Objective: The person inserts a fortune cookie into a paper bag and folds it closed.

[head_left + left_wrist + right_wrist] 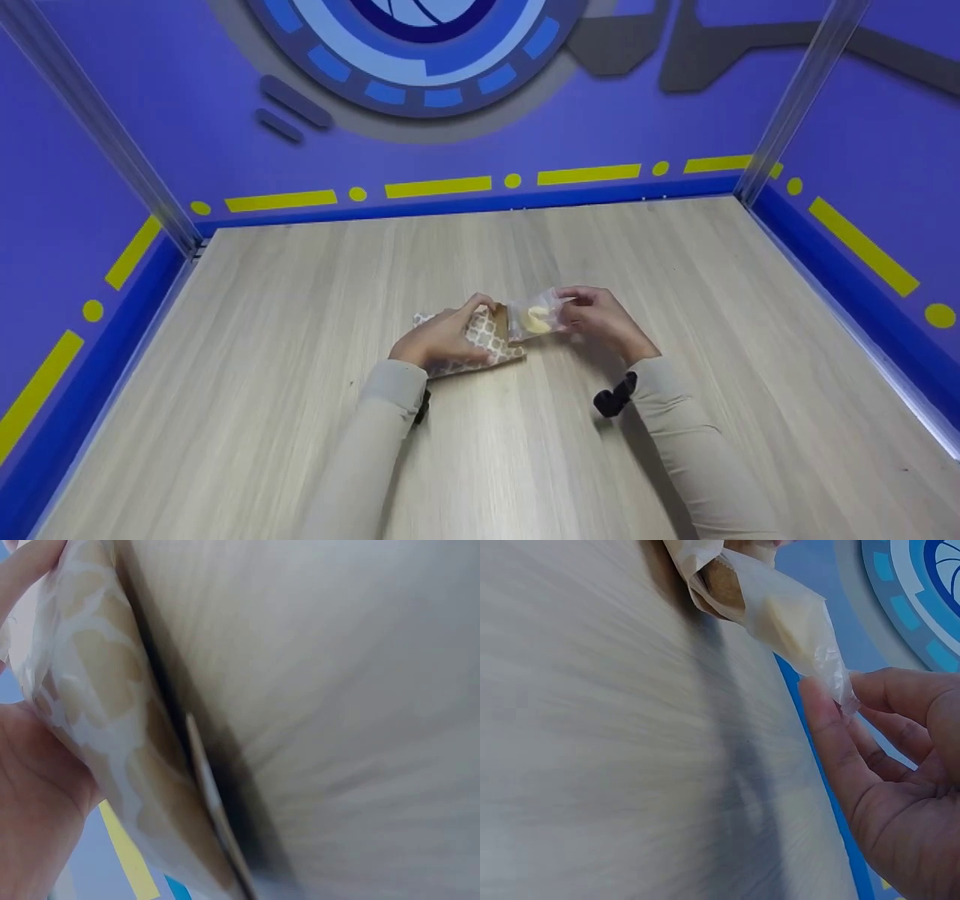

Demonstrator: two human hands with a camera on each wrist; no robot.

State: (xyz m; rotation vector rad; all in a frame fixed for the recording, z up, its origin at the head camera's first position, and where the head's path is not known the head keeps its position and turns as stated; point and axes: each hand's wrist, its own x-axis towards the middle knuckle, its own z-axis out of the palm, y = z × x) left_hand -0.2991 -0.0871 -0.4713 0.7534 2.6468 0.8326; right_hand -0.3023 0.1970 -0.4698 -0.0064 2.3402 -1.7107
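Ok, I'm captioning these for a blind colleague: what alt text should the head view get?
A person's left hand grips a patterned bag over a wood-grain table while the right hand pinches a small translucent packet, something yellow inside, at the bag's open end. Behind is a purple-blue wall with a round blue emblem.

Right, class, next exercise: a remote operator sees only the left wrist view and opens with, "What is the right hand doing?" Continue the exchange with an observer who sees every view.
Observer: The right hand pinches one end of a see-through packet.
Operator: Anything inside it?
Observer: Yes, a pale yellow piece.
Operator: And the packet's other end?
Observer: It is at the open mouth of the patterned bag; whether any of it is inside, I can't tell.
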